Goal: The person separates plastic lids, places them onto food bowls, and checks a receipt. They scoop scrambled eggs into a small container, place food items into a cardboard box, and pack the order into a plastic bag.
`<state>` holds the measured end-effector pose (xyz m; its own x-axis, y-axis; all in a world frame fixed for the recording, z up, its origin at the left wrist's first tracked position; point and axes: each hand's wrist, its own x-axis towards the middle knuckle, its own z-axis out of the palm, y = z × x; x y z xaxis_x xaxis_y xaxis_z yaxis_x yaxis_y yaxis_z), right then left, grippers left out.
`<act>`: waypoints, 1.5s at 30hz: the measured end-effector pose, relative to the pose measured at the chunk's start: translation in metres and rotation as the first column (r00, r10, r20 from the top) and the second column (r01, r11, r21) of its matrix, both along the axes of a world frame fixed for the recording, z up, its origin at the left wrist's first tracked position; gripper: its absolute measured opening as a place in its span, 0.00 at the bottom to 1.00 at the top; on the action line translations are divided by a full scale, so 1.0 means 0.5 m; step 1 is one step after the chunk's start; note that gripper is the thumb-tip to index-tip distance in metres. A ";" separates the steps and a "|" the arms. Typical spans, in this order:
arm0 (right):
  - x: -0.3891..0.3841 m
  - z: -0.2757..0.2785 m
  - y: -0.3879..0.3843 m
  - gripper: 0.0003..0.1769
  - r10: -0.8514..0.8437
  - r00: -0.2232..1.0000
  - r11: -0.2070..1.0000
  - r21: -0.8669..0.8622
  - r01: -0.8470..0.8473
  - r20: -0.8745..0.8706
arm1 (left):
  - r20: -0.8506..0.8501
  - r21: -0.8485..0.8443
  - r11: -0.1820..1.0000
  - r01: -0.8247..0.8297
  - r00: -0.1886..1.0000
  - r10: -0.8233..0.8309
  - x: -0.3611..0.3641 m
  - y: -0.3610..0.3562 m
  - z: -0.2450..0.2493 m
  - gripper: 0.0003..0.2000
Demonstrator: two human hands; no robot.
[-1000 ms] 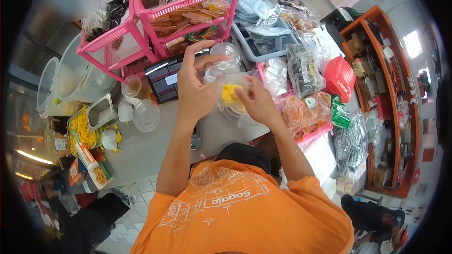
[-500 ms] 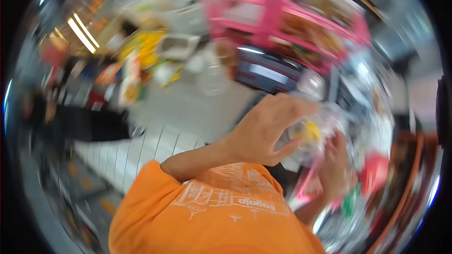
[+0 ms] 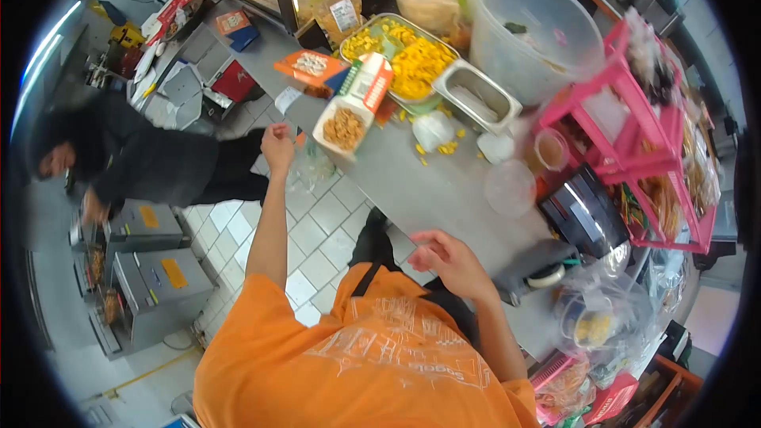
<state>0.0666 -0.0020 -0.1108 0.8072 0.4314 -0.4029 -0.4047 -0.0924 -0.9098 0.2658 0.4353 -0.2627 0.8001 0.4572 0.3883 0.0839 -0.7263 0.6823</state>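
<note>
My left hand (image 3: 277, 148) is stretched forward at the counter's left edge, its fingers curled together on what looks like a clear plastic bag (image 3: 311, 168) hanging over the floor. To its right, an open orange, white and green carton (image 3: 366, 87) holds brown crumbly pieces (image 3: 343, 128). My right hand (image 3: 453, 263) is over the near counter edge, fingers loosely bent and apart, holding nothing. Ahead are a metal tray of yellow pieces (image 3: 420, 67), an empty metal tray (image 3: 476, 97) and a small white knotted bag (image 3: 434, 131).
A person in dark clothes (image 3: 170, 160) bends at the left, beside grey cabinets (image 3: 158, 277). Large clear tubs (image 3: 535, 24) stand at the back. Pink baskets (image 3: 598, 131) and a black-framed screen (image 3: 583, 210) are on the right, above a clear bag with yellow contents (image 3: 594, 325).
My view has turned left. Both hands have moved away from the clear bag with yellow contents at the right; my left hand has reached out past the carton, and my right hand has drawn back.
</note>
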 end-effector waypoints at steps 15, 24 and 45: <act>0.332 -0.099 0.343 0.14 -0.145 0.897 0.581 -0.698 0.419 0.418 | -0.311 -0.126 0.973 0.194 0.924 -0.224 0.207 0.149 0.002 0.19; 0.223 -0.141 0.311 0.11 -0.304 0.778 0.506 -0.598 0.621 0.549 | -0.219 0.066 0.997 0.039 0.975 -0.023 0.140 0.274 0.112 0.32; 0.558 0.017 0.586 0.21 -0.408 0.912 0.906 0.104 0.411 -0.050 | -0.244 -0.186 0.677 0.712 0.634 -0.734 0.056 -0.012 0.019 0.16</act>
